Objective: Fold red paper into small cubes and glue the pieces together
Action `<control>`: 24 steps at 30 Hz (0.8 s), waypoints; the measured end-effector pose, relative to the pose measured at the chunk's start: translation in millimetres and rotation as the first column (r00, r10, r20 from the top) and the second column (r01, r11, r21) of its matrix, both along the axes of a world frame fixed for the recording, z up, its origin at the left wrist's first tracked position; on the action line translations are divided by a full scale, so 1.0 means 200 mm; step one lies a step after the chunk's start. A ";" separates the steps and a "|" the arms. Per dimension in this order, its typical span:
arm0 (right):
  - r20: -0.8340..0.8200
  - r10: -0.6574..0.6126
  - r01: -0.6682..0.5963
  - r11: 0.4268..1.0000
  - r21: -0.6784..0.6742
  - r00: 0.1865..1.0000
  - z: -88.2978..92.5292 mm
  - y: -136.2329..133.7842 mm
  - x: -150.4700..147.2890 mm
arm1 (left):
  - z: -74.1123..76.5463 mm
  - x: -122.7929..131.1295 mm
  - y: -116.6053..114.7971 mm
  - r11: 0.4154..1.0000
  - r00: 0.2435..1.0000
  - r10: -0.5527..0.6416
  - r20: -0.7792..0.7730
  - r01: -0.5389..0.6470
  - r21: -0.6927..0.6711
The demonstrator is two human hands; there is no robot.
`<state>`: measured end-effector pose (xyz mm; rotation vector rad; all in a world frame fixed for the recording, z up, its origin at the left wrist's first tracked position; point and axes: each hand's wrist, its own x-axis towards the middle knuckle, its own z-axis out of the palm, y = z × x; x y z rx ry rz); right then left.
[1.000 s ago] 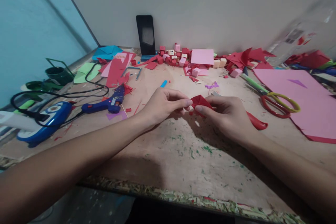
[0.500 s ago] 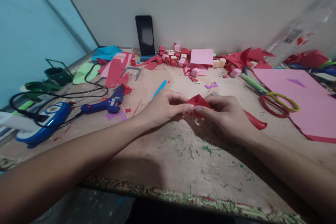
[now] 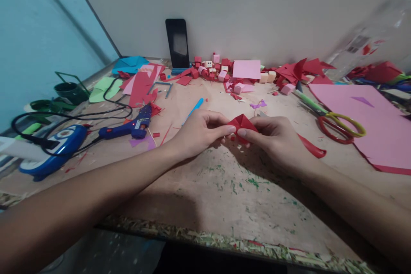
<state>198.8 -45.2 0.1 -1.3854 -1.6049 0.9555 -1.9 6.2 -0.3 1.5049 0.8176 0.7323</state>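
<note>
Between my two hands is a small piece of folded red paper (image 3: 241, 121), its creases meeting near the top middle. My left hand (image 3: 205, 133) pinches its left corner between thumb and fingers. On the other side, my right hand (image 3: 276, 138) grips the right part, with the thumb lying across the front. The lower part of the paper is partly covered by both thumbs. Just past my left hand lies a blue pen (image 3: 194, 110). A red-handled tool (image 3: 313, 146) is partly hidden behind my right hand.
On the left are a blue glue gun (image 3: 128, 129) with its cord and a blue extension socket (image 3: 61, 150). Scissors (image 3: 342, 128) rest by pink paper sheets (image 3: 379, 132) on the right. A phone (image 3: 178, 43) leans on the wall beside several small paper cubes (image 3: 221, 76).
Both hands stay in almost the same place. The folded red paper has shifted very slightly, and its front shows a little more between my thumbs.
</note>
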 end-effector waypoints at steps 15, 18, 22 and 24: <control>-0.236 -0.022 -0.006 0.993 -0.115 0.971 -0.01 0.01 -0.01 | 0.00 0.00 0.02 0.996 1.000 -0.028 0.013 0.029 -0.088; -0.306 -0.017 -0.039 0.983 -0.177 0.952 -0.01 0.01 -0.01 | -0.01 0.00 0.02 0.992 0.998 0.016 0.065 -0.008 -0.124; -0.361 -0.016 -0.072 0.971 -0.229 0.932 -0.01 0.01 -0.02 | -0.01 -0.01 0.01 0.991 0.996 0.021 0.087 -0.009 -0.134; -0.369 -0.028 -0.065 0.969 -0.237 0.929 -0.01 0.01 -0.02 | -0.01 -0.01 0.01 0.992 0.996 0.026 0.086 -0.015 -0.124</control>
